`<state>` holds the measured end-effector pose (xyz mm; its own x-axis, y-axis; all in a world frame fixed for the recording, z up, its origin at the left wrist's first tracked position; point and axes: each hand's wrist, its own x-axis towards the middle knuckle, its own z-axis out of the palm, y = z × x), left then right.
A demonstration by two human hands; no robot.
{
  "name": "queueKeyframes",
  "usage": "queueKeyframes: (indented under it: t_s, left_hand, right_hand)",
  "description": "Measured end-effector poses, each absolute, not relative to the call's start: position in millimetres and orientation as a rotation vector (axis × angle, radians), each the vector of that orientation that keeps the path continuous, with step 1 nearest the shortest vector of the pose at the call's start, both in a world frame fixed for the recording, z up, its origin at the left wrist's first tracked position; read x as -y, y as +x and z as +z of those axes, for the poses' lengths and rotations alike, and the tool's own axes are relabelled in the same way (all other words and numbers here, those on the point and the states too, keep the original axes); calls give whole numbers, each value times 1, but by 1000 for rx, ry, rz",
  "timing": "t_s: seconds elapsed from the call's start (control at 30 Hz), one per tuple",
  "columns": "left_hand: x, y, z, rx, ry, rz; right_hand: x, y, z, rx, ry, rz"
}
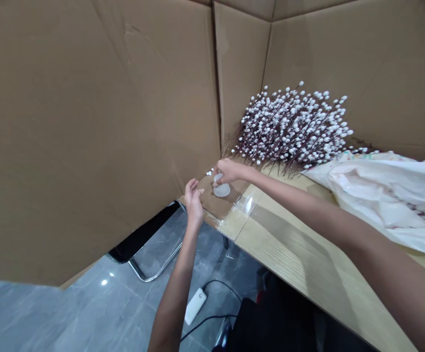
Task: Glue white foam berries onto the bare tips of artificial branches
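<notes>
Right hand [230, 171] grips clear cup [222, 190], holding it upright on surface [289, 239]; left hand [194, 203] open just beside (not touching).

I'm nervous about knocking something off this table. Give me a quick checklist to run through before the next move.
1. Right hand on the clear cup: ok, fingers rest over its top.
2. Left hand free: ok, open and holding nothing.
3. Cup standing on its base: ok, it looks upright.
4. Inside of the cup: cannot tell, the right hand hides its top.
5. Cup's distance from the edge of the wooden table: not ok, it looks close to the drop.
6. White-budded branches within reach: ok, their nearest tips lie just beyond the right hand.
</notes>
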<state>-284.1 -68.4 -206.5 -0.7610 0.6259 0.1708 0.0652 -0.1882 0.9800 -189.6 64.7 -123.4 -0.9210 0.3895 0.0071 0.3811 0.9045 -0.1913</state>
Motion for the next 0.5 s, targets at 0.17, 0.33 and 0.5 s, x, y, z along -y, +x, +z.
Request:
queueKeyframes:
  t_s: [0.17, 0.33, 0.5]
  left_hand:
    - [86, -249, -214, -1709, 781, 2102]
    - [83, -226, -219, -1745, 889, 2168]
    - [77, -221, -227, -1744, 876, 2130]
  right_hand:
    - [-55, -168, -124, 3009, -625, 328]
    - [-42, -154, -124, 2970, -687, 374]
    - [-31, -144, -124, 2933, -776, 451]
